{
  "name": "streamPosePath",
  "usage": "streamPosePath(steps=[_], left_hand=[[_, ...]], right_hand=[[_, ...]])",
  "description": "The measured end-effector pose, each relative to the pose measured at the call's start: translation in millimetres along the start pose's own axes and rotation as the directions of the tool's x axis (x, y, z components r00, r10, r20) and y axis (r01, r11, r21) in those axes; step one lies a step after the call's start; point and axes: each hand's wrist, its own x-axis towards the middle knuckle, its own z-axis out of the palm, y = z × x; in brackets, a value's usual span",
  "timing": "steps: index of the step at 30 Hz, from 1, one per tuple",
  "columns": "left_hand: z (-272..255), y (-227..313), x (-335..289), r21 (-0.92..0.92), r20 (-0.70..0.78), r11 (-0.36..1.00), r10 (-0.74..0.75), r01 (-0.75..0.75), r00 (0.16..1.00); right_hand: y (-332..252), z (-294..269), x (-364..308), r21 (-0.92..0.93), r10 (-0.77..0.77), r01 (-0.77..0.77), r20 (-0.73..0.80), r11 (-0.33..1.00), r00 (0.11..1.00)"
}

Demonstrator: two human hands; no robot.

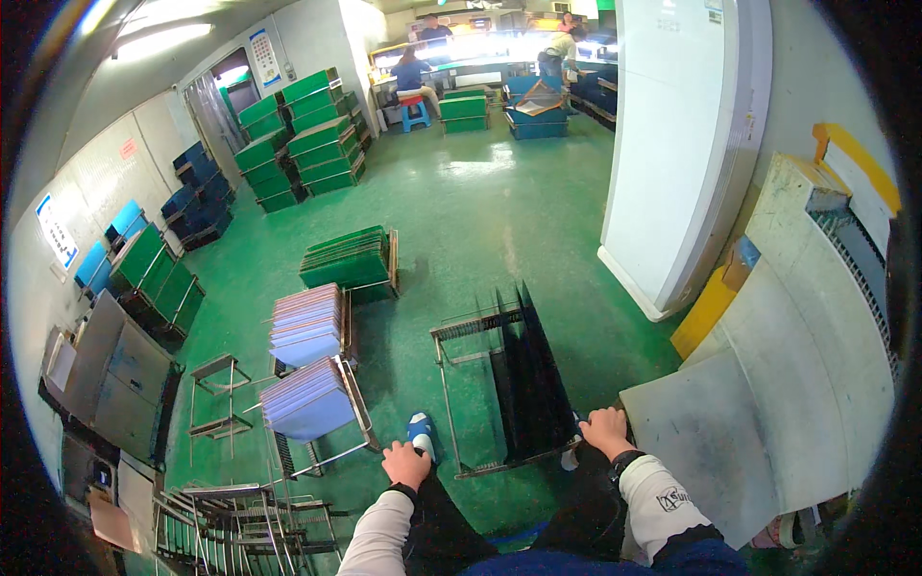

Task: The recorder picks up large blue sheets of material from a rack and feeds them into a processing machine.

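**On the glossy green floor (475, 221) ahead: silver metal-bar rack (475, 324), part-filled**

Thin upright black panels (530, 394) at its right. Left hand (407, 465) loosely curled, seemingly holding nothing; right hand (607, 432) curled, can't tell its grip. Likely a pause; next move calls for reaching forward.

Right hand (605, 430), palm hidden, 1 shoe (569, 462) mostly hidden, left sleeve (376, 538) cut off, bench (471, 66) apparently glare-blurred

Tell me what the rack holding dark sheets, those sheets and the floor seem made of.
Rack: probably dull metal, judging by its thin, rigid bars. Dark sheets: perhaps plastic or coated board; they stand thin and flat, finish unclear. Floor: likely glossy coating, since it reflects light.
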Motion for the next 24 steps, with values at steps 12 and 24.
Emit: streamPosePath(steps=[12, 24], left_hand=[[-5.6, 3.1, -2.2, -0.003, 0.002, 1.000, -0.003, 0.003, 1.000], [-1.6, 2.3, -0.9, -0.002, -0.016, 1.000, 0.006, -0.006, 1.000]], right_hand=[[-0.3, -0.1, -0.8, 0.017, -0.005, 0.005, -0.018, 1.000, 1.000], [2.9, 4.4, 0.9, 0.011, -0.010, 0.010, -0.013, 1.000, 1.000]])
